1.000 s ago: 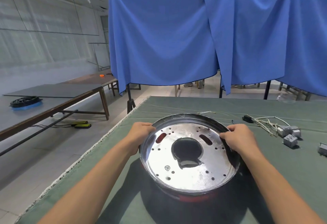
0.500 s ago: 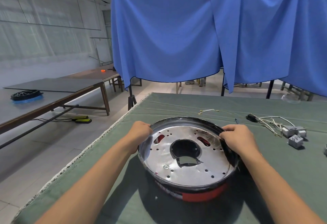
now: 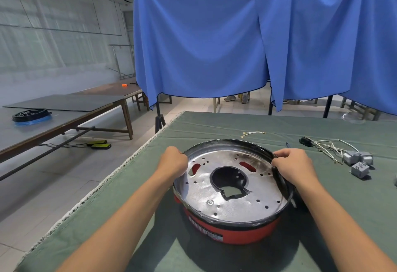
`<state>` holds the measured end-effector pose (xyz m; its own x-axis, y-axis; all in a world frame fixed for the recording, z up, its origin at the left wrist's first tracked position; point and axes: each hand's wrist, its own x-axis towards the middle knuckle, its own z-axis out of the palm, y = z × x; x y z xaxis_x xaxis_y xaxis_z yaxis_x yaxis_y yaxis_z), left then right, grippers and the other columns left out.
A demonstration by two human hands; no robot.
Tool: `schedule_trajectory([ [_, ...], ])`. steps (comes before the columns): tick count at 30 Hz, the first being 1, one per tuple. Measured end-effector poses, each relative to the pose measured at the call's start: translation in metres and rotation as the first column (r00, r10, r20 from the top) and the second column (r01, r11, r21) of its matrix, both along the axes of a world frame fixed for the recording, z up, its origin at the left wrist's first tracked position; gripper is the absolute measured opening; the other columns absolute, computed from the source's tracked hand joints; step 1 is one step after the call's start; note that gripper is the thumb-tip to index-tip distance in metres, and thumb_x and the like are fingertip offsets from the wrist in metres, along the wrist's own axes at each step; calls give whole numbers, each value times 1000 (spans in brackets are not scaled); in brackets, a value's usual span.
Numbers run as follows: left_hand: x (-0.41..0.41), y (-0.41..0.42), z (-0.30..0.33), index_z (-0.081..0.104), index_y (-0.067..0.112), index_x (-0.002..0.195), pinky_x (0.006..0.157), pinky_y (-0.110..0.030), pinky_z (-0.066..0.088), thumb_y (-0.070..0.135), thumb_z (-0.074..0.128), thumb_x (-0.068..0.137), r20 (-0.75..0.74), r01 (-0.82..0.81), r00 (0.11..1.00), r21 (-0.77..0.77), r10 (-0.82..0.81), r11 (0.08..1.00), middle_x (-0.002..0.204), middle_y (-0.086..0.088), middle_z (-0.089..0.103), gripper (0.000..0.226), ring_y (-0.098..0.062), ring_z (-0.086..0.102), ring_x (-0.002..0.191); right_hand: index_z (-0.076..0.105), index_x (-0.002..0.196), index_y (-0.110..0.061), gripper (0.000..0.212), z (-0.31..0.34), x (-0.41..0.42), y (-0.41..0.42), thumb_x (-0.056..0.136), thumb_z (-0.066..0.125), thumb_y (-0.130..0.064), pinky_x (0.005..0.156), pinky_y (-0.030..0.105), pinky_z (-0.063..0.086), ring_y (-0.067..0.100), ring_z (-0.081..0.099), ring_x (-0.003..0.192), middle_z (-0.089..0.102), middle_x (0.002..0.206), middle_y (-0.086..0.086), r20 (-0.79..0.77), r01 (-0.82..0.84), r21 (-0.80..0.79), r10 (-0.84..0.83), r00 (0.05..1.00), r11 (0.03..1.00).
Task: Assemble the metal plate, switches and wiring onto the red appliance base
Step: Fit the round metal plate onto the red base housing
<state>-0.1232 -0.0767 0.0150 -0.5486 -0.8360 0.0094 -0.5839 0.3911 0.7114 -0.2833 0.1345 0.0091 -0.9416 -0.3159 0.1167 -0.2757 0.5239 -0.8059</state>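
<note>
Fingers of L hand curl over the rim of the plate on its left side; fingers of R hand pinch the rim on the right, thumb and forefinger closing near the far-right edge. Both hands hold the plate, nothing else in them.

Plate sits in the red base, which stands on the table under green cloth, near the front edge. Plate looks tilted: near side low in the base, far side up, dark rim showing all round. Not fully seated, by my read.

Step in hand, judged: seating the plate into the base.
- Keep 2 grips opposite each other so the plate drops level; a 1-sided push could jam it.
- Red shows through 2 slots in the plate; line those and the centre hole w/ whatever sits below before pressing. Can't see the mating features under the plate.
- 1 screw visible near the front; the other holes look empty, so fixing likely comes after seating.
- Rim is thin sheet metal, edge prob. sharp; press w/ pads, don't slide along it.
- Base is free on the cloth, may skid; press straight down.

Wires and grey switches lie to the right on the table, well apart from the base, untouched. 1 short wire lies beyond the base.
</note>
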Motion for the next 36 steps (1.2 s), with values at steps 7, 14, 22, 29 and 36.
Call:
schedule_trajectory([
  [7, 3, -5, 2, 52, 3, 77, 60, -29, 30, -4, 39, 85, 7, -4, 1000, 55, 3, 998, 69, -12, 43, 17, -25, 41, 70, 62, 77, -29, 22, -1, 1, -3, 78, 63, -7, 75, 30, 43, 27, 58, 90, 65, 86, 2, 0, -15, 40, 15, 1000, 999],
  [14, 5, 0, 4, 47, 7, 68, 53, -25, 27, 4, 54, 86, 48, 16, 999, 113, -22, 993, 62, -7, 38, 20, -21, 38, 58, 65, 69, -23, 18, -4, 0, -3, 77, 61, -7, 72, 32, 46, 33, 59, 85, 66, 76, 7, 28, -21, 115, 18, 999, 993],
  [22, 9, 5, 6, 45, 9, 69, 48, -25, 26, 26, 74, 83, 43, 41, 998, 155, -49, 987, 63, -3, 36, 36, -14, 33, 54, 62, 68, -8, 22, 0, 0, -4, 80, 69, -26, 58, 30, 38, 30, 57, 72, 58, 65, 9, 151, -62, 174, 36, 988, 983],
  [29, 12, 3, 7, 46, 9, 68, 47, -24, 29, 24, 76, 81, 39, 26, 999, 151, -33, 988, 61, -3, 42, 36, -14, 39, 52, 56, 87, -4, 40, 4, 5, -5, 80, 73, -40, 52, 28, 35, 28, 57, 79, 57, 76, 9, 178, -65, 251, 20, 984, 966],
  [36, 16, 4, 7, 45, 10, 61, 45, -25, 28, 20, 77, 79, 17, 16, 1000, 109, -18, 994, 59, -2, 39, 38, -14, 36, 50, 50, 74, -7, 41, 7, 9, -2, 79, 75, -39, 52, 30, 34, 29, 54, 77, 54, 73, 10, 185, -68, 205, 29, 982, 976],
])
